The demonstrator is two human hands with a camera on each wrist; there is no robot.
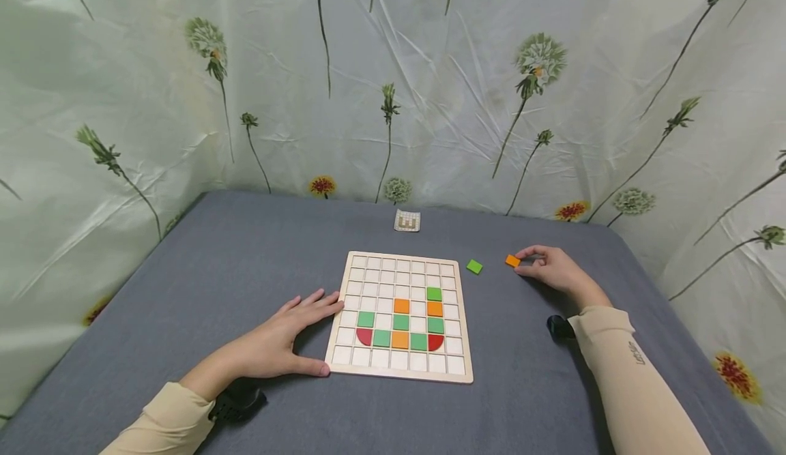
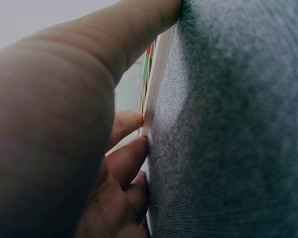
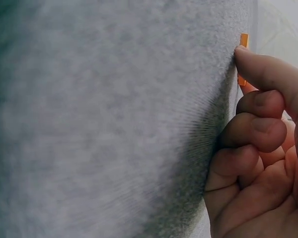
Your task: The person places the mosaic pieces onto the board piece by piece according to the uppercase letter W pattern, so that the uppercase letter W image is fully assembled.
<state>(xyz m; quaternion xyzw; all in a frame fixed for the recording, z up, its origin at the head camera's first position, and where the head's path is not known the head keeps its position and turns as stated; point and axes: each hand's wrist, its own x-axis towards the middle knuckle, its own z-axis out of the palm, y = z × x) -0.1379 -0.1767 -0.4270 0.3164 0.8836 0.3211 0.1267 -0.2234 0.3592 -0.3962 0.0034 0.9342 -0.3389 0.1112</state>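
A square wooden grid board lies on the table, with green and orange square tiles and two red quarter-round tiles in its lower cells. My left hand spreads along the board's left side, fingertips and thumb touching its edge. In the left wrist view, the board's thin side runs past those fingers. Over to the right, my right hand pinches an orange square tile between thumb and index finger, low at the table surface. In the right wrist view, the tile is partly covered by the thumb; the other fingers are curled.
One loose green tile lies between the board and my right hand. Behind the board sits a small patterned card. Grey cloth covers the table, and a flower-print curtain hangs around its back and sides.
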